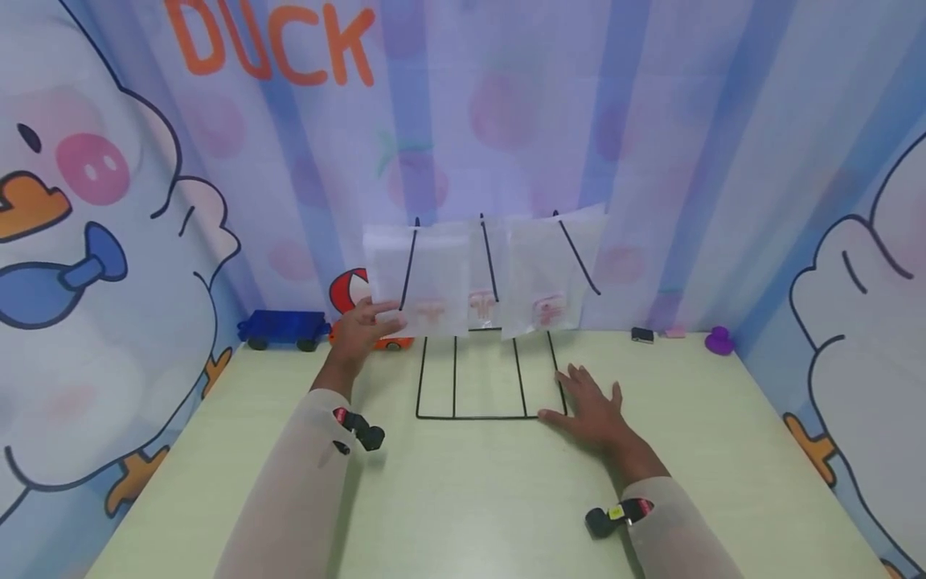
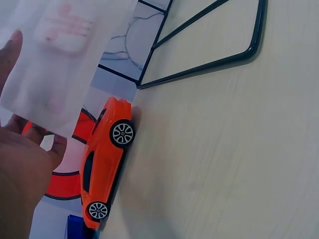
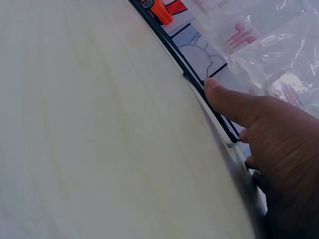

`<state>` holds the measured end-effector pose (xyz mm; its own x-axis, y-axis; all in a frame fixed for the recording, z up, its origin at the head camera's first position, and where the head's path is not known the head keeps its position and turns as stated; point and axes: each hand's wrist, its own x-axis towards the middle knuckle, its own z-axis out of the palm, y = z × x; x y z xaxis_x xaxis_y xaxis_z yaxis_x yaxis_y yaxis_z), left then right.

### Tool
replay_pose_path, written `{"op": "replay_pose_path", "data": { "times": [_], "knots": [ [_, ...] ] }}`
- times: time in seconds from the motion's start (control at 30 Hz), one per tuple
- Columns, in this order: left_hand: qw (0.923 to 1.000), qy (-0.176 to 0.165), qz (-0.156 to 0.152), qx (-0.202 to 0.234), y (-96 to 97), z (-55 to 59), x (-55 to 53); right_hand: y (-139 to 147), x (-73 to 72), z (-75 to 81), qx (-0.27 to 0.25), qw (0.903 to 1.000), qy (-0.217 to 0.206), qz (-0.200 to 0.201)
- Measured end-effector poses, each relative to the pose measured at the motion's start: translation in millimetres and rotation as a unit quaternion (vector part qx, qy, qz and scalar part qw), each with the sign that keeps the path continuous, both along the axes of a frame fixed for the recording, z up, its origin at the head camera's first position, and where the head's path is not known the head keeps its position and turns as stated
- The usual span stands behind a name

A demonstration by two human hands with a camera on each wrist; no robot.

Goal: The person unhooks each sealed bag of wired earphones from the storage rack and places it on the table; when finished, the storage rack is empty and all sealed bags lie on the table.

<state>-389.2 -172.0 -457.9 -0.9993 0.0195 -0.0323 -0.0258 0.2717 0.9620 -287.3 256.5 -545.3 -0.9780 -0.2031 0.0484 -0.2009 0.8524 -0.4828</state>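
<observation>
Two hands work at a black wire rack [image 1: 470, 402] on the table [image 1: 463, 498]. The left hand [image 1: 359, 331] pinches the lower corner of the leftmost clear bag [image 1: 427, 277], hanging at the rack's 10 o'clock. The right hand [image 1: 589, 408] lies spread flat, pressing the rack's base at 4 o'clock. The bags' pink contents are blurred; the orange toy car [image 2: 102, 164] is partly hidden behind the left hand in the head view.

Three bags [image 1: 427, 277] on rack [image 1: 473, 402], toy car [image 2: 104, 159] left, apparently behind it.
</observation>
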Motion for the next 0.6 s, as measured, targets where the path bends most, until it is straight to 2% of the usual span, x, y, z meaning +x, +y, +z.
{"op": "replay_pose_path", "data": {
  "times": [0.27,0.6],
  "knots": [
    [0.999,0.004,-0.04,-0.021,3.8,-3.6,1.7,0.2,2.2,1.2,-0.012,0.9999,0.003,0.003],
    [0.995,0.04,-0.065,-0.064,6.2,-4.6,7.2,0.3,1.2,1.4,-0.013,0.9999,0.003,0.004]
  ]
}}
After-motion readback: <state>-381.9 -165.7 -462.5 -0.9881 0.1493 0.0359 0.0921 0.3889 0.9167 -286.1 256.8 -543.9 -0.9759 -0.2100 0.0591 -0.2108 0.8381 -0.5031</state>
